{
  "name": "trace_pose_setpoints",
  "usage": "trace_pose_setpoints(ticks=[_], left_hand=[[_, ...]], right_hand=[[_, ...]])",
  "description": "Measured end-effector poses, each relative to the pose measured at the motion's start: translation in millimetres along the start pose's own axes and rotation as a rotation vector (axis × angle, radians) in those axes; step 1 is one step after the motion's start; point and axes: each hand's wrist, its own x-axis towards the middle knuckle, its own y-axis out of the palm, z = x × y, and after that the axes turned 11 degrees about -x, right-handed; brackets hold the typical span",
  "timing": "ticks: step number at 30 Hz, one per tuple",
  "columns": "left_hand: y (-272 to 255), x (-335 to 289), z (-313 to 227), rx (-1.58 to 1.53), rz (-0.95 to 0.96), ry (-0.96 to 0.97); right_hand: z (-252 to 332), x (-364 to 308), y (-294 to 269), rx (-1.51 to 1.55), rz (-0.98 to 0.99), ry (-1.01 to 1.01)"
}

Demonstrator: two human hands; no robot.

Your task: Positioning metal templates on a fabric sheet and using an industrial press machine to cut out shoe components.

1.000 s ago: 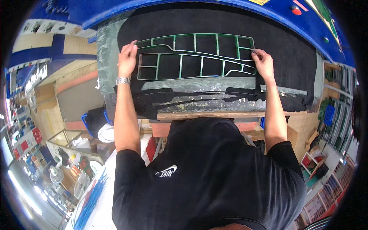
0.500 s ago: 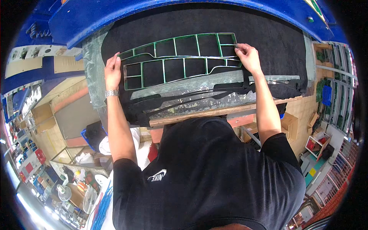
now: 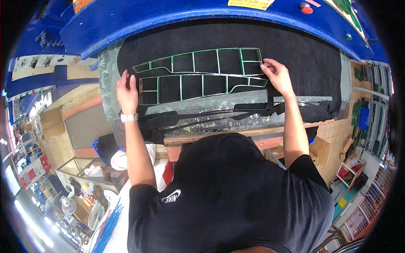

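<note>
Two long green-edged cutting dies lie side by side on black fabric (image 3: 299, 55). The far die (image 3: 194, 62) tapers to a point at its left; the near die (image 3: 202, 85) narrows toward its right. Both are open frames split by cross bars. My left hand (image 3: 126, 93) is open beside the near die's left end, thumb and fingers apart, holding nothing. At the far die's right end, my right hand (image 3: 278, 78) has its fingers bent and parted, with the tips beside the die's edge; whether they touch it I cannot tell.
A blue machine beam (image 3: 190, 30) crosses behind the fabric, with a red push button (image 3: 306, 8) at upper right. Grey-green board (image 3: 206, 100) shows between fabric scraps nearer me. A wooden strip (image 3: 211, 137) edges the front. Cardboard boxes (image 3: 319, 152) stand lower right.
My left hand has let go of the far die's left tip and come nearer me, opening beside the near die. My right hand's fingers have loosened at the far die's right end.
</note>
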Motion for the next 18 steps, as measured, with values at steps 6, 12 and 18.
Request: trace_pose_setpoints(ticks=[6,12,18], left_hand=[[11.8,-105.9,-105.4,-0.289,0.247,-0.049],[42.9,-190.4,-103.6,-0.113,0.612,0.082],[56.6,-187.1,-82.8,-0.07,0.425,0.345]], right_hand=[[18.5,-18.3,-15.7,-0.14,-0.405,-0.141],[128.9,-25.1,18.5,-0.064,-0.292,-0.465],[229.5,-16.4,37.0,-0.078,-0.236,-0.704]])
